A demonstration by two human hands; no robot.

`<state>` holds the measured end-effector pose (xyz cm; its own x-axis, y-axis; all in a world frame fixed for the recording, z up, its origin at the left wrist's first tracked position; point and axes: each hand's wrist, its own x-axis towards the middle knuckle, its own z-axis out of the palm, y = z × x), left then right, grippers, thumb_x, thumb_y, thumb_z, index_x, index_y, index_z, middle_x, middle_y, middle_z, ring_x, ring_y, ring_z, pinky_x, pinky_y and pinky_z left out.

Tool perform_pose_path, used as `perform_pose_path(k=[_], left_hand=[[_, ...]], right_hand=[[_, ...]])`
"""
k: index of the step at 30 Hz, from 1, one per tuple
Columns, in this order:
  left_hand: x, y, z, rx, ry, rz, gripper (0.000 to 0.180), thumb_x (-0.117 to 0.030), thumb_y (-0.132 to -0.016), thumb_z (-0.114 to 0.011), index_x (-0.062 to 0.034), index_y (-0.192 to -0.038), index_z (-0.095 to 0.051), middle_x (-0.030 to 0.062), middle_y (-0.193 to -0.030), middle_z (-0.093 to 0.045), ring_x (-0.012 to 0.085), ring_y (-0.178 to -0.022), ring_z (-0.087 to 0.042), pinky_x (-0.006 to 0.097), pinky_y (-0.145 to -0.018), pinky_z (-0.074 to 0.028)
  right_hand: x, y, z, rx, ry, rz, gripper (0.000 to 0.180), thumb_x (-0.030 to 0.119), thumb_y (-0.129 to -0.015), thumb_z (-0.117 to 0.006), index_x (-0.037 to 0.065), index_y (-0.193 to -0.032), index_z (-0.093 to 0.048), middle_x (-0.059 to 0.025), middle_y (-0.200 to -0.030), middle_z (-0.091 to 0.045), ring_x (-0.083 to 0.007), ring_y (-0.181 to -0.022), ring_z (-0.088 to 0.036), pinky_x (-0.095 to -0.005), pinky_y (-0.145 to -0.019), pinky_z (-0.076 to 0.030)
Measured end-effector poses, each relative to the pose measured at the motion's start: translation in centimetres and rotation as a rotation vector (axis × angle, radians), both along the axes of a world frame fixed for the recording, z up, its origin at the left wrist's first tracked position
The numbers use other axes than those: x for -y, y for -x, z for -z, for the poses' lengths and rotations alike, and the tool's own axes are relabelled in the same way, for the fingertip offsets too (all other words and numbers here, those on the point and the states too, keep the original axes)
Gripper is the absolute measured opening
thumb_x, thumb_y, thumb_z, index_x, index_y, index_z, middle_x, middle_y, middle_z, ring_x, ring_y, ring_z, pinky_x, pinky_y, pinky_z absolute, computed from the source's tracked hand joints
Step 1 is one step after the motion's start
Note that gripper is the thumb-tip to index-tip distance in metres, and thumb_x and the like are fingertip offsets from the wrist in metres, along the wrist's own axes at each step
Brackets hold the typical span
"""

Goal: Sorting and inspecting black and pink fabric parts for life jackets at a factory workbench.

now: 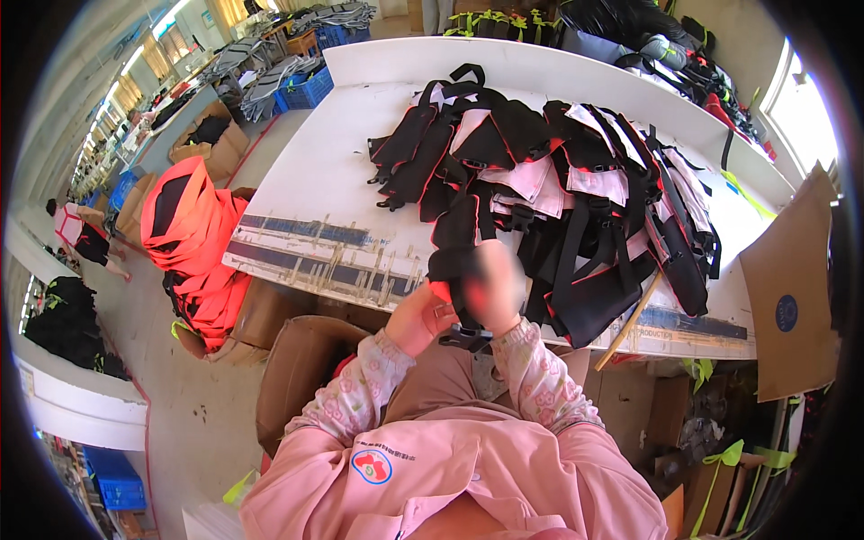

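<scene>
Both my hands are together at the table's front edge, over my lap. My left hand (421, 317) is closed around a black webbing strap piece (457, 263) with a bit of red-orange on it. Against the same piece is my right hand (500, 286), also closed; its fingers are partly blurred. A black plastic buckle (466, 338) hangs below the hands. Just beyond them lies a heap of black fabric pieces (589, 301) with red edging, white-pink panels, straps and buckles. Where the held piece ends and the heap starts, I cannot make out.
The white table (306, 162) has a raised back edge. A wooden stick (630, 319) leans at its front right, near a cardboard sheet (792, 288). Bundled orange-red fabric (193, 243) stands left, an open carton (301, 369) below. Another person (81, 229) is far left.
</scene>
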<state>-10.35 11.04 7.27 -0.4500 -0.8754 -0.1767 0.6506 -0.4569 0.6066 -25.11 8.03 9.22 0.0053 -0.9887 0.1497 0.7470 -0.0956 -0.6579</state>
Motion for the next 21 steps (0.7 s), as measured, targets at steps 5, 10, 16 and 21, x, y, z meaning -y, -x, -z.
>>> perform_pose_path(k=[5,10,16,21], left_hand=[[-0.1,-0.4,1.6,0.023,-0.03,0.031,0.035,-0.03,-0.095,-0.045,-0.008,-0.122,-0.049,0.0049,-0.116,-0.059,0.0178,-0.103,-0.059,0.036,-0.086,-0.05],[0.1,-1.2,1.1,-0.108,-0.003,-0.051,0.036,-0.027,-0.094,-0.047,-0.0074,-0.125,-0.048,0.0065,-0.12,-0.057,0.0211,-0.109,-0.056,0.038,-0.093,-0.046],[0.3,-2.3,1.6,-0.305,0.014,-0.183,0.033,-0.024,-0.094,-0.049,-0.005,-0.121,-0.05,0.0089,-0.12,-0.058,0.0212,-0.111,-0.055,0.04,-0.096,-0.045],[1.9,-3.1,1.2,-0.197,0.005,-0.232,0.033,-0.025,-0.095,-0.046,-0.0042,-0.12,-0.05,0.0092,-0.121,-0.057,0.0222,-0.111,-0.055,0.04,-0.094,-0.045]], right_hand=[[-0.3,0.0,1.7,-0.286,0.053,0.083,0.01,0.016,-0.095,-0.05,0.007,-0.091,-0.053,0.0069,-0.077,-0.048,-0.0015,-0.069,-0.043,-0.0164,-0.062,-0.036],[-1.4,1.0,3.3,-0.406,-0.03,-0.029,0.015,0.019,-0.097,-0.047,0.006,-0.091,-0.052,0.0041,-0.08,-0.055,-0.0041,-0.073,-0.051,-0.0193,-0.068,-0.042],[-1.4,1.1,2.2,0.168,-0.091,-0.149,0.018,0.021,-0.097,-0.045,0.006,-0.097,-0.055,-0.0046,-0.089,-0.063,-0.0151,-0.084,-0.061,-0.0288,-0.078,-0.047],[-1.0,0.6,1.7,0.106,-0.087,-0.121,0.017,0.019,-0.097,-0.045,0.006,-0.096,-0.055,-0.0035,-0.089,-0.061,-0.0133,-0.083,-0.059,-0.0274,-0.076,-0.046]])
